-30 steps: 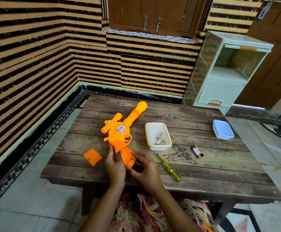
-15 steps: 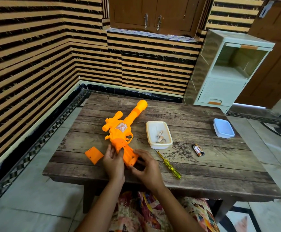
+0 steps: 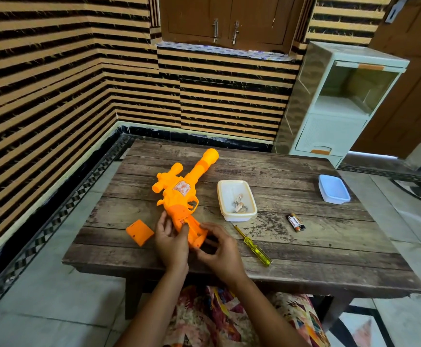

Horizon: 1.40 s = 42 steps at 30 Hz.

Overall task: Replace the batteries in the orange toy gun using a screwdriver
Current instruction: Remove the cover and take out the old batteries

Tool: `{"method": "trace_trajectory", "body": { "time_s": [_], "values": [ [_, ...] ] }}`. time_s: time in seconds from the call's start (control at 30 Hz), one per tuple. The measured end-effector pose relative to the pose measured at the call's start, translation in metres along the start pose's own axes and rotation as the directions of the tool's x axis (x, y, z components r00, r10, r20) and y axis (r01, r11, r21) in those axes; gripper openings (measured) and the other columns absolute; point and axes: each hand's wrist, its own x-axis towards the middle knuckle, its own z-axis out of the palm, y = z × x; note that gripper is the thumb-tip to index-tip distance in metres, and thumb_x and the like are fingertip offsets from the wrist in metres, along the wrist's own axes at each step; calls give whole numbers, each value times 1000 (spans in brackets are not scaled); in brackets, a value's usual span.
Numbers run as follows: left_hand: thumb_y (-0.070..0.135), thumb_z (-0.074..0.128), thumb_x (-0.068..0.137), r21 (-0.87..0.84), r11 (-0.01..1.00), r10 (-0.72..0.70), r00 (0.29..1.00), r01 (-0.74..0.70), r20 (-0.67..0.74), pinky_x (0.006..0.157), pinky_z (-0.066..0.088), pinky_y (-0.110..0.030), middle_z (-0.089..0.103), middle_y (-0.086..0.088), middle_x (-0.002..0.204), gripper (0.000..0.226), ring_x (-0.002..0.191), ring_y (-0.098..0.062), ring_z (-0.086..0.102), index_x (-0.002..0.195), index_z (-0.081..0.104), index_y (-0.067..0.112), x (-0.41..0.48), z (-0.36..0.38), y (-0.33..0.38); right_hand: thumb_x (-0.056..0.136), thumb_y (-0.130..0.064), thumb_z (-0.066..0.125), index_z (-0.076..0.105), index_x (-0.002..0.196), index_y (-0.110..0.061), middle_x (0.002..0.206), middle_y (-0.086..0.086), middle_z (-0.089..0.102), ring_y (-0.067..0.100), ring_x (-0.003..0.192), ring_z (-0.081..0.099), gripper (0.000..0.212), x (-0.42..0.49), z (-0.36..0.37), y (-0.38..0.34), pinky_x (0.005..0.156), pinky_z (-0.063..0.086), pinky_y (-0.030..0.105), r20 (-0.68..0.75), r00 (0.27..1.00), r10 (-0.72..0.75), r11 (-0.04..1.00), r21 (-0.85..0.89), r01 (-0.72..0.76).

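The orange toy gun (image 3: 182, 194) lies on the wooden table (image 3: 304, 246), muzzle pointing away from me. Its grip is open at the near end. My left hand (image 3: 170, 242) holds the left side of the grip, thumb pressing into the open compartment. My right hand (image 3: 219, 249) pinches the grip's bottom end from the right. The loose orange battery cover (image 3: 139, 232) lies left of my hands. A yellow screwdriver (image 3: 253, 246) lies to the right, untouched. Two batteries (image 3: 295, 222) lie together further right.
A cream tray (image 3: 237, 199) with small metal bits sits beside the gun. A pale blue lidded box (image 3: 333, 189) stands at the table's far right. A plastic drawer cabinet (image 3: 339, 103) stands behind the table against the striped wall.
The gun has shifted slightly. My left thumb has moved onto the open grip compartment, and my right fingers have closed in on the grip's bottom end.
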Motion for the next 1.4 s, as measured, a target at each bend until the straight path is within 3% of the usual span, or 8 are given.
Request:
{"method": "trace_trajectory", "body": {
  "time_s": [0.2,0.37,0.43,0.53,0.73,0.83,0.93,1.4],
  "values": [
    [-1,62,83,57,995,86,996,-84,-37,99,45,-45,54,-17,130,50,118,-23,54,129,47,8,-7,5,1,60,-33,70,54,116,-24,116,5,59,9,104,61,59,-1,0,-1,88,52,24,-1,998,60,998,33,-60],
    [5,42,96,-6,985,171,980,-172,101,76,44,-10,55,-1,112,30,98,2,55,125,47,8,-14,3,3,58,-12,67,41,134,-15,118,1,56,8,105,59,80,2,-8,-2,88,52,23,40,989,141,980,135,-145],
    [11,35,99,41,974,212,962,-222,171,68,42,-8,57,4,94,20,75,14,55,109,52,14,-10,3,2,58,-9,65,38,137,-10,118,4,56,7,104,59,84,3,-10,-3,86,52,21,65,987,144,976,154,-153],
    [18,32,100,97,961,228,940,-259,254,71,41,-7,57,-2,100,22,83,9,56,116,47,14,-5,1,-2,57,-7,63,38,137,-7,119,5,56,6,104,59,83,3,-13,-3,83,52,19,95,984,151,972,168,-165],
    [75,38,77,161,904,312,868,-396,386,101,40,-32,49,-10,136,90,122,-23,49,139,36,11,1,-1,-9,61,-1,65,48,126,-15,119,4,59,8,109,60,68,1,-12,-4,86,50,19,102,985,136,967,204,-154],
    [73,39,78,139,889,359,853,-436,378,106,31,-15,32,12,145,73,133,-7,34,138,24,34,4,1,-7,69,5,70,49,119,-21,116,-9,57,-9,107,56,60,0,-10,-4,92,43,11,96,989,110,976,177,-126],
    [68,40,82,139,859,394,809,-493,436,104,30,-10,32,21,142,61,131,7,33,135,27,41,3,1,-8,77,-3,65,53,122,-13,120,1,59,0,110,58,47,1,-12,-3,94,45,16,82,992,99,969,219,-115],
    [43,47,85,238,743,452,731,-626,511,86,33,0,50,11,107,53,101,17,47,134,36,27,7,17,-7,85,9,56,58,116,-5,109,6,66,7,100,64,35,3,-16,1,88,50,20,34,993,116,932,343,-121]
  ]
}}
